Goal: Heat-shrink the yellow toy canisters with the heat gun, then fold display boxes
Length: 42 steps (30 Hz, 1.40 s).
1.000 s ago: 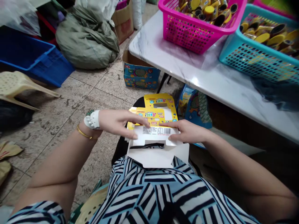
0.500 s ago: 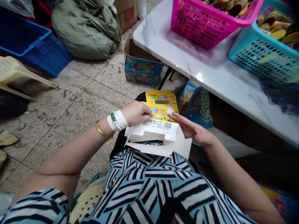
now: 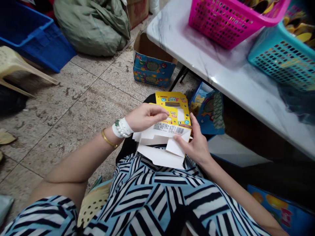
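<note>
A partly folded carton (image 3: 159, 155) lies on my lap, its white inside and flaps facing me and a printed barcode strip along its upper edge. My right hand (image 3: 197, 144) grips its right end, thumb on the folded-in end flap and fingers outside. My left hand (image 3: 147, 117) hovers over the carton's upper left side, fingers stretched out and thumb apart, holding nothing. Beyond the barcode strip are yellow printed cardboard panels (image 3: 161, 96) with window cut-outs; whether they belong to the same carton I cannot tell.
A marbled table (image 3: 172, 36) at the right carries a pink basket (image 3: 216, 24) and a turquoise basket (image 3: 283, 55) of yellow-and-dark pieces. An open blue printed box (image 3: 154, 70) stands beside it on the floor. At left are a blue crate (image 3: 46, 49), a stool (image 3: 22, 65) and a sack (image 3: 91, 26).
My right hand has closed on the carton's right end, and the flap there has turned inward. My left hand has opened its fingers and lifted off the cardboard. The view has shifted slightly.
</note>
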Available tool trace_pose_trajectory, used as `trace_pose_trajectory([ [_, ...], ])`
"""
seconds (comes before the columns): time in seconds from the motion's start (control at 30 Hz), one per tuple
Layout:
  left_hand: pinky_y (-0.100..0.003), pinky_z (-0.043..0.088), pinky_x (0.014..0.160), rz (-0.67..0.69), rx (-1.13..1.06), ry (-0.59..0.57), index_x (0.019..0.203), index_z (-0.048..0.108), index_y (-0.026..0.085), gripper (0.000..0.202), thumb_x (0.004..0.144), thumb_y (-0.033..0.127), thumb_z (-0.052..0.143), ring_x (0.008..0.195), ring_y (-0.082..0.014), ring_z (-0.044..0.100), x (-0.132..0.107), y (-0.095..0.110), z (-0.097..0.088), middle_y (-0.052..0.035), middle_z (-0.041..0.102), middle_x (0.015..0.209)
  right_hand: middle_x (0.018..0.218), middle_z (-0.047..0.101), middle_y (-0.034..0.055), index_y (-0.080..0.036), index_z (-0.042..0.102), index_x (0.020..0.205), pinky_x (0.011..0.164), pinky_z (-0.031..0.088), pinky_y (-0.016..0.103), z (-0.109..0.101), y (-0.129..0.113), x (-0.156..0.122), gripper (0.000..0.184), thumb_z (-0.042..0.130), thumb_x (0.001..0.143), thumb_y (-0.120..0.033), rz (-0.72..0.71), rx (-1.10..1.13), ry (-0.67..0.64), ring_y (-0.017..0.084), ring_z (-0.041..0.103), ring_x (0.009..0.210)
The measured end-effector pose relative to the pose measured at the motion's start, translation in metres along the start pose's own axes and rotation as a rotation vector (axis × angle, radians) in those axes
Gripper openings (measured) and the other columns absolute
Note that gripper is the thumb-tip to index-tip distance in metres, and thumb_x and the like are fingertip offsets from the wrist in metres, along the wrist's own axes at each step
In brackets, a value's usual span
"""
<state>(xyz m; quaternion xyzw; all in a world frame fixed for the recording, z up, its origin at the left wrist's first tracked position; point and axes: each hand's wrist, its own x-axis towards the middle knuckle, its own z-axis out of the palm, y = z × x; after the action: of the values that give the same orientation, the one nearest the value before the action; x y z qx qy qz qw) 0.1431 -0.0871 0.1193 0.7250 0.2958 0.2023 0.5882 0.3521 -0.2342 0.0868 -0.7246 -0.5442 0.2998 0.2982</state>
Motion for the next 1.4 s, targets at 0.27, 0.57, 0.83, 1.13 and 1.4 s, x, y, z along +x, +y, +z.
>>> trace_pose_trajectory([
  [0.27, -0.045, 0.040, 0.112, -0.016, -0.333, 0.068, 0.151, 0.034, 0.024, 0.079, 0.082, 0.040, 0.070, 0.138, -0.0308, 0.042, -0.068, -0.034, 0.015, -0.0116, 0.035, 0.155, 0.124, 0.065, 0.0125, -0.022, 0.048, 0.137, 0.088, 0.054, 0.045, 0.000, 0.007, -0.003, 0.061, 0.064, 0.085, -0.048, -0.039, -0.028, 0.008, 0.029, 0.066, 0.104],
  [0.57, -0.051, 0.049, 0.100, -0.153, 0.242, 0.339, 0.141, 0.039, 0.014, 0.069, 0.078, 0.026, 0.065, 0.119, -0.0319, 0.059, -0.061, -0.026, 0.026, -0.0185, 0.056, 0.135, 0.125, 0.063, 0.0137, -0.021, 0.050, 0.132, 0.092, 0.052, 0.049, 0.001, -0.004, -0.003, 0.054, 0.059, 0.087, -0.050, -0.096, -0.095, -0.044, 0.031, 0.064, 0.107],
  [0.83, -0.043, 0.045, 0.107, 0.004, -0.265, 0.708, 0.125, 0.049, 0.019, 0.041, 0.095, 0.047, 0.050, 0.123, -0.0239, 0.056, -0.077, -0.039, 0.061, -0.0158, 0.056, 0.134, 0.153, 0.038, 0.0119, -0.028, 0.018, 0.154, 0.104, 0.047, 0.045, -0.007, 0.020, -0.025, 0.073, 0.047, 0.094, -0.057, -0.132, 0.342, -0.146, 0.028, 0.042, 0.137],
  [1.13, -0.060, 0.025, 0.115, 0.263, 0.195, 0.320, 0.136, 0.051, 0.028, 0.079, 0.072, 0.072, 0.065, 0.145, -0.0382, 0.025, -0.102, -0.025, 0.048, -0.0136, 0.025, 0.158, 0.155, 0.032, 0.0131, -0.033, 0.005, 0.156, 0.103, 0.048, 0.050, -0.005, 0.011, -0.021, 0.099, 0.070, 0.081, -0.036, 0.033, 0.323, -0.095, 0.030, 0.049, 0.131],
  [1.4, -0.063, 0.025, 0.114, 0.318, 0.318, 0.228, 0.128, 0.059, 0.026, 0.083, 0.061, 0.073, 0.074, 0.146, -0.0430, 0.019, -0.099, -0.018, 0.045, -0.0139, 0.013, 0.162, 0.137, 0.055, 0.0134, -0.027, 0.004, 0.156, 0.102, 0.048, 0.050, 0.007, 0.004, -0.011, 0.099, 0.067, 0.081, -0.034, 0.013, 0.197, 0.033, 0.029, 0.059, 0.119],
])
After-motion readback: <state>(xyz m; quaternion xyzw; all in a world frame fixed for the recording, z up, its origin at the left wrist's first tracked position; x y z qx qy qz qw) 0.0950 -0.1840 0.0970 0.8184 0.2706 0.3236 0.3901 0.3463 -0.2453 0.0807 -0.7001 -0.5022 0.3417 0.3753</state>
